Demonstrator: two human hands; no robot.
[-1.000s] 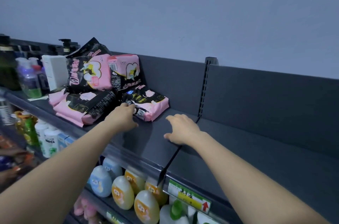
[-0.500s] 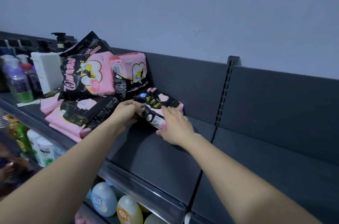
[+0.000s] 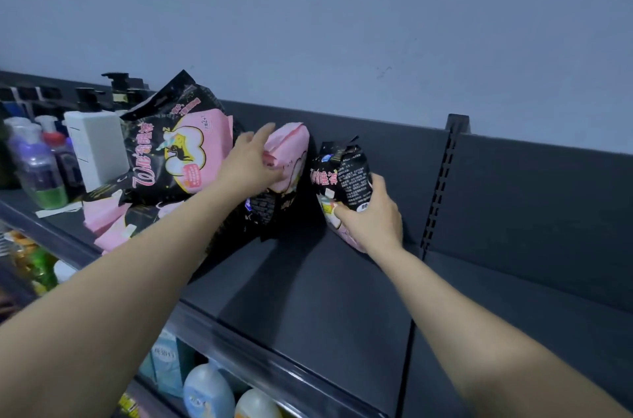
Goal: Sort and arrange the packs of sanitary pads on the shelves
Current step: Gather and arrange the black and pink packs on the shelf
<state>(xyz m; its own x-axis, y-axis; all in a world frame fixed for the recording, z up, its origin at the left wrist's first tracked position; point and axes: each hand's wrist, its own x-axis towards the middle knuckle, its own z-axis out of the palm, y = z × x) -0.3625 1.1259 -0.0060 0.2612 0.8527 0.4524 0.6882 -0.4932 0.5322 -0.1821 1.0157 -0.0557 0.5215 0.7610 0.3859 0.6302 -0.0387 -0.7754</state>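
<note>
Head cam view: the right hand [image 3: 371, 219] has its fingers clamped round the lower half of a small black-and-pink plastic pad pack [image 3: 342, 174]. It's held upright at the far side of the dark grey metal shelf [image 3: 308, 297]. The left hand [image 3: 250, 167] has its fingers curled onto a pink soft-wrap pack [image 3: 289, 154] just left of it, beside the big black pack with the pink heart [image 3: 174, 150]. They look light, squishy and slick, so I'd grab across the body, not the crimped edge.
</note>
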